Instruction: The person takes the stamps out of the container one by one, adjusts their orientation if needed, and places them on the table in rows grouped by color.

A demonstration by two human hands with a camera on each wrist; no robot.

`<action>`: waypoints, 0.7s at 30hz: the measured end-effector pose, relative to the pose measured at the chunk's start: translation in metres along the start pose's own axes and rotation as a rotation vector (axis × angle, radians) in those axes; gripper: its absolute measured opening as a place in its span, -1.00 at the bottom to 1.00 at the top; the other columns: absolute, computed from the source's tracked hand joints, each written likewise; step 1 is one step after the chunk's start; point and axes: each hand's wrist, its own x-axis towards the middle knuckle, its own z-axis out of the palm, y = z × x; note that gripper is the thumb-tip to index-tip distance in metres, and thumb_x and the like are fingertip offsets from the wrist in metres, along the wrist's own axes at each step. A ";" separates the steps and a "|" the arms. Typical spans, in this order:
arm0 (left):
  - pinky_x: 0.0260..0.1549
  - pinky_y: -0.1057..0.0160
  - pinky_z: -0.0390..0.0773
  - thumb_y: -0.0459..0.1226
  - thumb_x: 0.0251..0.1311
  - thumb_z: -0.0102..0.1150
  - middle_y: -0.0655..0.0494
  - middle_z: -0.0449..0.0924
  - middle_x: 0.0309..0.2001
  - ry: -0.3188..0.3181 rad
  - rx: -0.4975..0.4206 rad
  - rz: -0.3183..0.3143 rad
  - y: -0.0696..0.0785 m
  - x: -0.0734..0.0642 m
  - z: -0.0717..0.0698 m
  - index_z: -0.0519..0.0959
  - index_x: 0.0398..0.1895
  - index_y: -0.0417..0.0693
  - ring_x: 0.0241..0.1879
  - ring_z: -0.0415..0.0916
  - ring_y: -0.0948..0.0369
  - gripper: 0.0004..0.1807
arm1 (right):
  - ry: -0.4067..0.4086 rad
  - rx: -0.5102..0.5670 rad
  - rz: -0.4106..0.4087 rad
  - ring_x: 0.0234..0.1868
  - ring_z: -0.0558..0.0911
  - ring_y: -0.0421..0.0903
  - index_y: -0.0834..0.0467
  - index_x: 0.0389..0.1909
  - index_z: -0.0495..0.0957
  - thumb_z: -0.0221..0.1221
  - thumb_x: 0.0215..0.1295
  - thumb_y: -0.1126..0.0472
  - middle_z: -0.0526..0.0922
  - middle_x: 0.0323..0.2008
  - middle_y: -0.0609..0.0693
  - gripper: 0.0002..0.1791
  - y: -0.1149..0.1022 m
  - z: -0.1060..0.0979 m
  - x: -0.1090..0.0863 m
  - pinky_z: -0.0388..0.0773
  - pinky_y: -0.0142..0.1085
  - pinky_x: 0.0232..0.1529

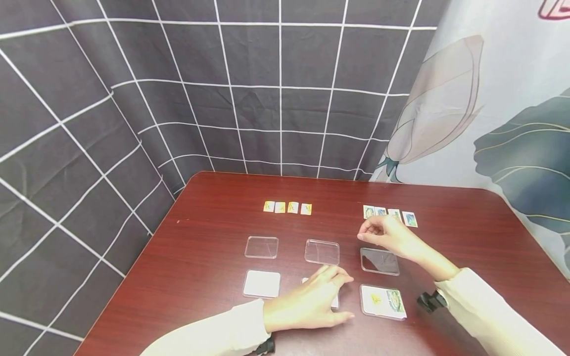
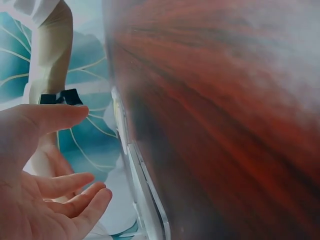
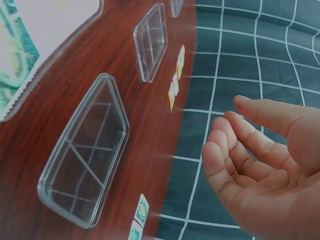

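Note:
My left hand (image 1: 313, 300), fingers spread and relaxed, is over the middle white card (image 1: 335, 302) and hides most of it. Nothing shows between its thumb and fingers in the left wrist view. My right hand (image 1: 392, 236) hovers above the right clear plastic lid (image 1: 379, 261), close to the green and blue stamps (image 1: 409, 219). Its fingers are loosely bent, with a gap to the thumb and nothing held in the right wrist view. Below that lid lies a white card in a clear case (image 1: 383, 302), bearing a yellow stamp (image 1: 376, 299) and a green stamp (image 1: 395, 300).
Two more clear lids, one on the left (image 1: 261, 247) and one in the middle (image 1: 322, 252), lie on the red-brown table (image 1: 200, 237). A blank white card (image 1: 261, 284) sits front left. Several yellow stamps (image 1: 292, 207) line up behind. A dark grid curtain (image 1: 258, 109) hangs beyond.

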 end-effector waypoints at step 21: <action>0.17 0.40 0.31 0.03 0.10 0.42 0.08 0.47 0.10 0.028 0.020 0.031 0.013 0.015 -0.001 0.50 0.19 -0.17 0.12 0.39 0.27 -0.32 | 0.027 0.011 0.029 -0.50 0.46 -0.27 0.12 -0.37 0.65 0.34 0.21 0.28 0.53 -0.55 -0.18 -0.96 0.018 -0.007 -0.040 0.44 -0.37 -0.49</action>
